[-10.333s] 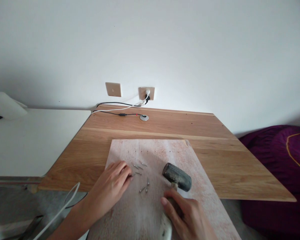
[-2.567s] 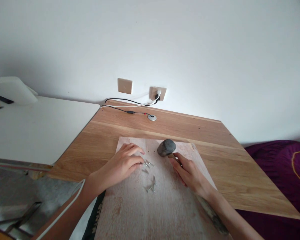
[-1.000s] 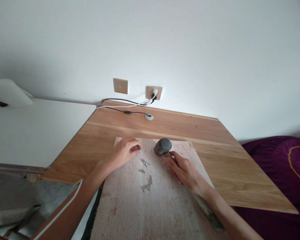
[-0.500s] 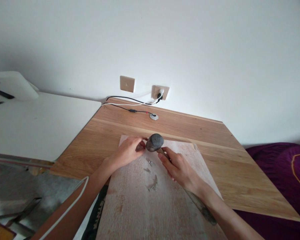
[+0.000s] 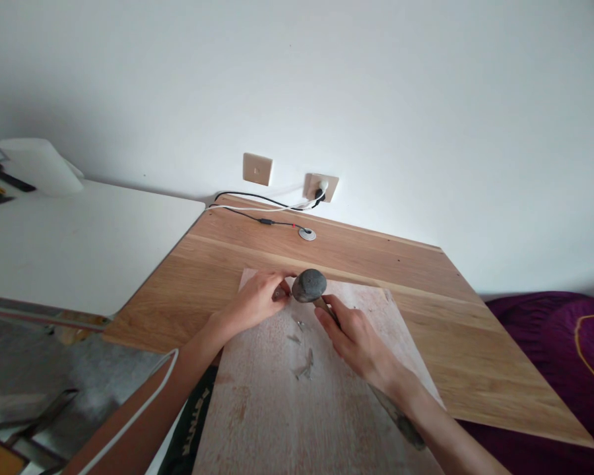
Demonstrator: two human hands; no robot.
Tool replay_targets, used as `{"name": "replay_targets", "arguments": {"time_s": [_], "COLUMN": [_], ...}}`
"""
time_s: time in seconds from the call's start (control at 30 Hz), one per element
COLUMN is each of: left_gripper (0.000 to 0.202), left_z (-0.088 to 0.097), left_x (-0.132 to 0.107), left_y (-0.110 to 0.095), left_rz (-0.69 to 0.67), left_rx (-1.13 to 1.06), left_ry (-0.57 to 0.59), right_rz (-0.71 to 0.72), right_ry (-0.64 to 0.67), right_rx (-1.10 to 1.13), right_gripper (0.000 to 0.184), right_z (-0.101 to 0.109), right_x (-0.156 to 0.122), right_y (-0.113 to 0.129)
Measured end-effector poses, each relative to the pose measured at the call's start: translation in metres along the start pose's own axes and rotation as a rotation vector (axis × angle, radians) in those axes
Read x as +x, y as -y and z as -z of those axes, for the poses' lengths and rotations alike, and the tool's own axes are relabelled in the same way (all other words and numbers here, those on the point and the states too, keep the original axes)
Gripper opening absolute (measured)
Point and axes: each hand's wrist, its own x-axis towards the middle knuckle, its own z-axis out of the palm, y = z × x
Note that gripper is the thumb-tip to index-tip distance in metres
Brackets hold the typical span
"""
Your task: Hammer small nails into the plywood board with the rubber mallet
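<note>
A pale wooden board [image 5: 287, 409] lies on the wooden table [image 5: 426, 310]. My left hand [image 5: 255, 303] rests near the board's far edge, its fingers pinched together at the board's surface; what they pinch is hidden. My right hand [image 5: 356, 340] grips the handle of a hammer [image 5: 309, 285] close to its dark rounded head, which sits right beside my left fingertips. The handle's end pokes out under my right forearm. Several loose nails [image 5: 301, 359] lie on the board between my hands.
A white table [image 5: 74, 237] adjoins on the left. Black and white cables [image 5: 257, 214] run from a wall socket [image 5: 319, 187] across the table's far edge. A purple cushion [image 5: 549, 369] lies at the right. A white cord [image 5: 143, 402] hangs by my left arm.
My left hand moved from the loose nails up to the board's far edge and pinched shut. The hammer head swung left until it came beside my left fingertips.
</note>
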Motion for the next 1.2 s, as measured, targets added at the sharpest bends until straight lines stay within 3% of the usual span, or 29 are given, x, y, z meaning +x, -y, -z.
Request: {"name": "replay_targets", "arguments": {"time_s": [0.33, 1.2], "left_gripper": [0.053, 0.053], "left_z": [-0.0006, 0.0000], "left_x": [0.0011, 0.0000], "left_y": [0.0030, 0.0017], "left_rz": [-0.003, 0.008], "left_rx": [-0.024, -0.016], "left_ry": [0.004, 0.002], "right_rz": [-0.022, 0.035], "right_ry": [0.051, -0.019], "right_rx": [0.051, 0.005], "right_gripper": [0.024, 0.022], "right_z": [-0.0035, -0.0032], "right_x": [-0.0019, -0.0031], "right_y": [-0.0014, 0.0024]}}
